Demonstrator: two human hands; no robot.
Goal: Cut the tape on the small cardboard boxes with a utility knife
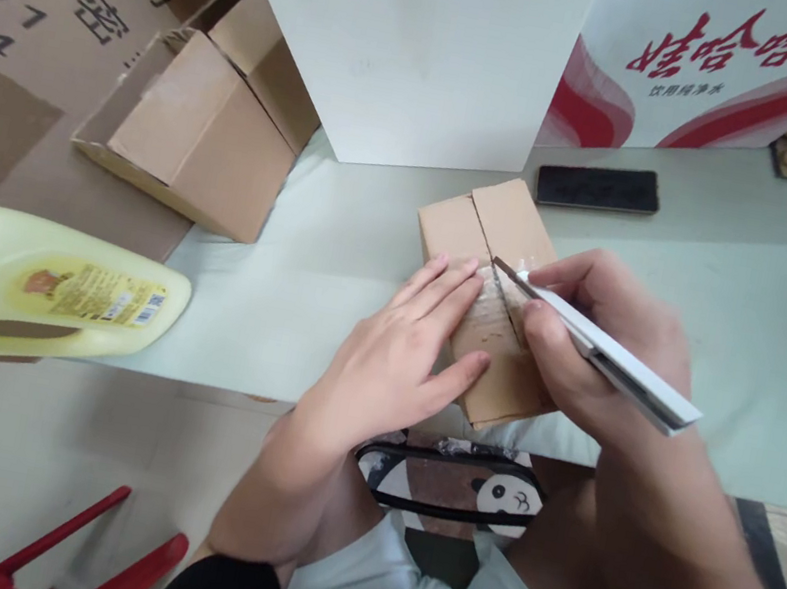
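Note:
A small cardboard box (515, 382) lies at an angle near the front edge of the table, its flaps meeting in a seam with clear tape across it. My left hand (403, 347) rests flat on the box's left side, fingers stretched out. In my right hand (598, 341) is a white utility knife (625, 361), gripped between thumb and fingers. Its dark blade is out, and the tip is at the seam near the middle of the box top. The lower right part of the box is hidden behind my right hand.
A black phone (599, 188) lies behind the box. White boxes (425, 67) and a red-and-white carton (631, 72) stand at the back. To the left are an opened cardboard box (201, 129) and a yellow bottle (44, 289). Red stool legs (62, 531) show below.

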